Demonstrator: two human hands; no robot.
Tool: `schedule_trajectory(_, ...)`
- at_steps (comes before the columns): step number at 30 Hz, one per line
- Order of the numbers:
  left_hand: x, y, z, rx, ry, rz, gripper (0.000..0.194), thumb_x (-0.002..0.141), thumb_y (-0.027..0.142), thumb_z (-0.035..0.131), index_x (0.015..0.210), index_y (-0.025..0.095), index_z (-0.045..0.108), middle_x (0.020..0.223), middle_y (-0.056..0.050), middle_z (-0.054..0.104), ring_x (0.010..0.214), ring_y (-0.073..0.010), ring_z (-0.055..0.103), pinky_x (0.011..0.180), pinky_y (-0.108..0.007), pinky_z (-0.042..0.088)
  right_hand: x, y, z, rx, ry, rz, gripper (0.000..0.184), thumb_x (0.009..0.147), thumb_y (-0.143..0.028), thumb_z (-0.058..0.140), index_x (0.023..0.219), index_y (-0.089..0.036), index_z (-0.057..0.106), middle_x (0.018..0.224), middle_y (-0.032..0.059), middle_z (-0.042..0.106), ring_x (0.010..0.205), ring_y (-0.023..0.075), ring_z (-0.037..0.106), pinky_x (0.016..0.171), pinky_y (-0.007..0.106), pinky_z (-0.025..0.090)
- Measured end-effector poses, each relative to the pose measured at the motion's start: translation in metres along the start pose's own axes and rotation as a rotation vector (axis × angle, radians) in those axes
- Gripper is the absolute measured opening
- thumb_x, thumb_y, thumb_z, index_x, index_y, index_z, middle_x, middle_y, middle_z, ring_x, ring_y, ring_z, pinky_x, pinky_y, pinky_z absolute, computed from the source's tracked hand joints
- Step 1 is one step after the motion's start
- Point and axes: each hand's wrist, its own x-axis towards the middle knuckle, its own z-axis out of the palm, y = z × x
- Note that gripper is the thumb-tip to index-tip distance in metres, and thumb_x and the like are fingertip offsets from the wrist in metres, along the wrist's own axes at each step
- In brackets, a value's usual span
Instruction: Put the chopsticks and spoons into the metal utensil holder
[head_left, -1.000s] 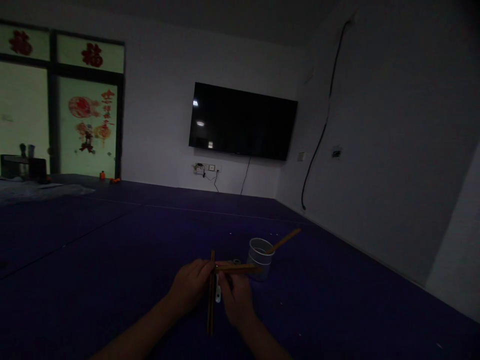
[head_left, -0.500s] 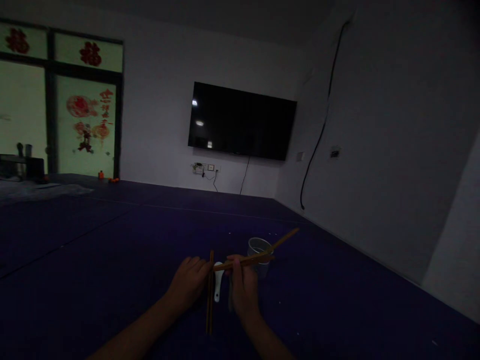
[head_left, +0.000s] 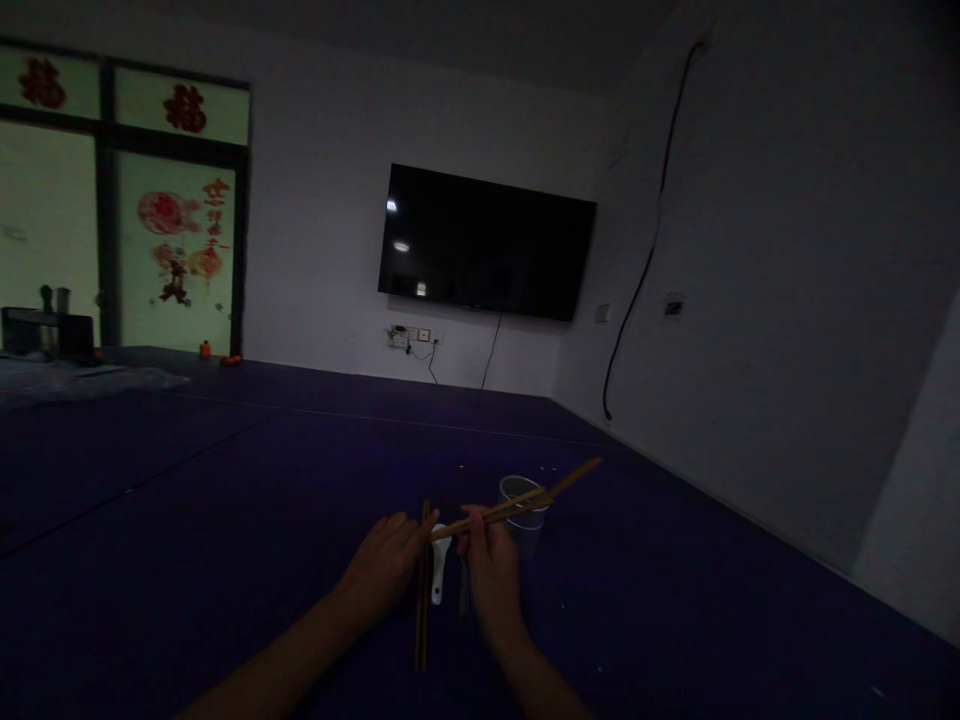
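Observation:
My right hand (head_left: pixel 493 575) is closed around wooden chopsticks (head_left: pixel 577 477), which slant up to the right and cross near their far part. In front of the clear plastic cup (head_left: pixel 519 483), these sticks pass across its rim. My left hand (head_left: pixel 386 560) has curled fingers, with its fingertips at the near ends of the same chopsticks. Another pair of chopsticks (head_left: pixel 421 630) lies on the dark purple surface beside my left hand, partly covered by it. Between my hands lies a white spoon (head_left: pixel 438 575). A dim, narrow object (head_left: pixel 463 590) sits close to my right hand, its kind unclear.
The dark purple surface (head_left: pixel 300 500) stretches to the walls, with small pale specks on it. Clear plastic sheeting (head_left: pixel 82 382) and small orange objects (head_left: pixel 230 360) are at the far left. A television (head_left: pixel 487 243) hangs on the wall; a black cable (head_left: pixel 637 285) runs down the right wall.
The left fingertips have shifted slightly up and right at the chopstick ends. The held chopsticks have turned a little in my right hand. The view has moved slightly.

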Motion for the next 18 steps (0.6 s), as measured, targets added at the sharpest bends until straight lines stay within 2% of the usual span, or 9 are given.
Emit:
schedule_trajectory(5,-0.001,0.0,-0.001,-0.011,0.034,-0.029,0.054,0.087,0.008,0.038,0.139,0.022,0.03,0.096,-0.006,0.059,0.084,-0.019,0.049,0.076,-0.032,0.041,-0.003,0.002,0.002,-0.055,-0.089,-0.045,0.045,0.086,-0.055,0.043,0.07,-0.018,0.062,0.054,-0.0019,0.054,0.05,0.0136,0.049,0.049,0.024,0.036)
schedule_trajectory(8,-0.001,0.001,0.0,-0.049,0.075,-0.043,0.055,0.088,0.01,0.037,0.141,0.023,0.025,0.105,-0.008,0.058,0.089,-0.0198,0.049,0.078,-0.033,0.041,-0.001,-0.006,-0.005,-0.098,-0.036,-0.103,0.046,0.087,-0.055,0.04,0.076,-0.018,0.064,0.058,-0.0004,0.057,0.055,0.0157,0.053,0.054,0.025,0.039)
schedule_trajectory(13,-0.001,-0.003,0.005,-0.145,0.031,-0.117,0.061,0.083,0.003,0.034,0.14,0.025,0.029,0.106,-0.006,0.056,0.091,-0.018,0.052,0.082,-0.032,0.042,0.014,-0.022,-0.032,-0.281,0.235,-0.202,0.052,0.088,-0.058,0.031,0.084,-0.017,0.063,0.065,0.0031,0.06,0.062,0.0193,0.056,0.061,0.028,0.041)
schedule_trajectory(18,-0.002,-0.006,0.01,-0.245,0.004,-0.101,0.063,0.079,-0.002,0.033,0.136,0.026,0.037,0.112,-0.006,0.054,0.095,-0.0172,0.053,0.086,-0.031,0.043,0.042,-0.025,-0.067,-0.468,0.569,-0.178,0.057,0.088,-0.06,0.025,0.084,-0.016,0.062,0.078,0.0112,0.066,0.074,0.025,0.059,0.064,0.031,0.039)
